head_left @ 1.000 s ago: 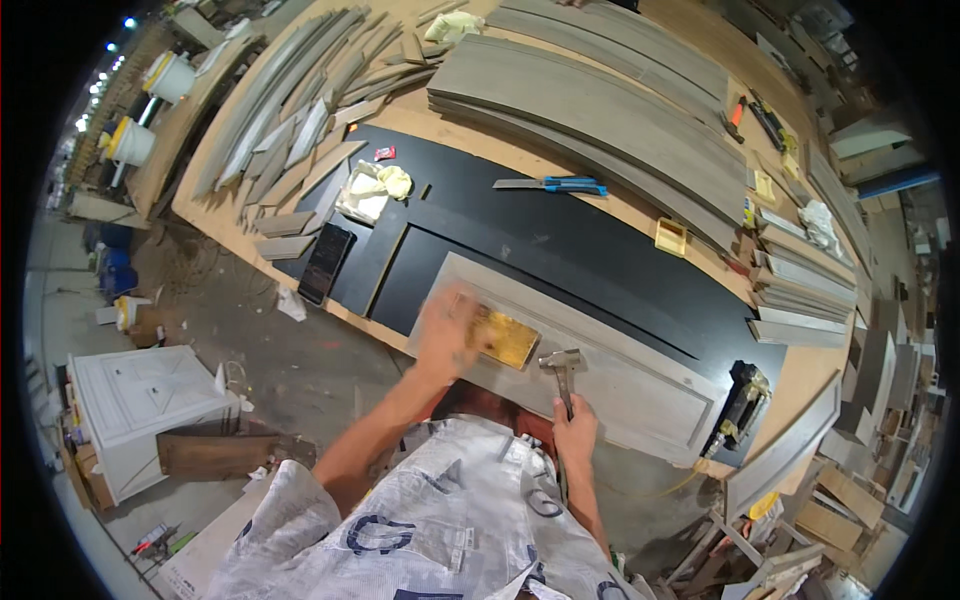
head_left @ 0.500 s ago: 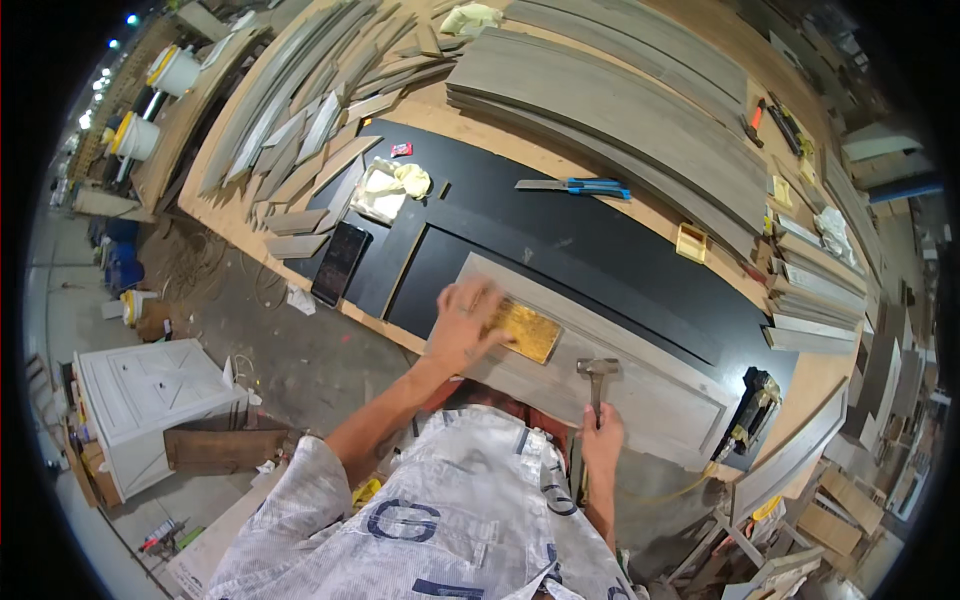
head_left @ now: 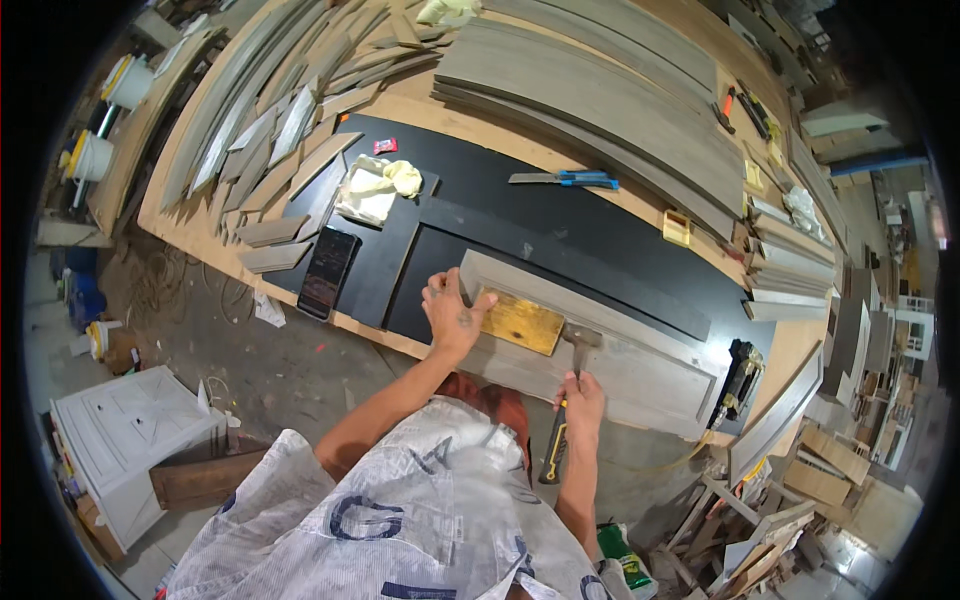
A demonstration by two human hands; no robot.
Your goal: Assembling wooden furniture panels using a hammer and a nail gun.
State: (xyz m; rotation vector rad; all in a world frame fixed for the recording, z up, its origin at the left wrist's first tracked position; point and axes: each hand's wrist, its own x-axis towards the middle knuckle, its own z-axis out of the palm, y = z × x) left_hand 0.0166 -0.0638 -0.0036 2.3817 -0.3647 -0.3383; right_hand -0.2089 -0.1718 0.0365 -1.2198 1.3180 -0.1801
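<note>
A framed grey cabinet-door panel [head_left: 640, 375] lies at an angle on the bench in front of me. My left hand [head_left: 452, 312] grips its left end, fingers bent at the edge and thumb on the near end of a yellow wooden block [head_left: 522, 322]. The block lies flat on the panel's recessed middle. In my right hand [head_left: 580, 395] is a hammer [head_left: 556, 440] with a black and yellow handle, held close below its metal head. That head is at the block's right end; whether they touch I cannot tell.
Beneath the panel is a black framed board [head_left: 560, 235]. Beyond lie a blue handsaw [head_left: 575, 179], stacked grey boards [head_left: 590, 110] and a small yellow tray [head_left: 677, 228]. A phone [head_left: 330, 272] and a glue-smeared container [head_left: 368, 192] are at left; a black tool [head_left: 738, 385] is at right.
My left hand has slid left off the block's top to the panel's end. The hammer has moved left, from beside the block to its right end. The whole view has shifted slightly.
</note>
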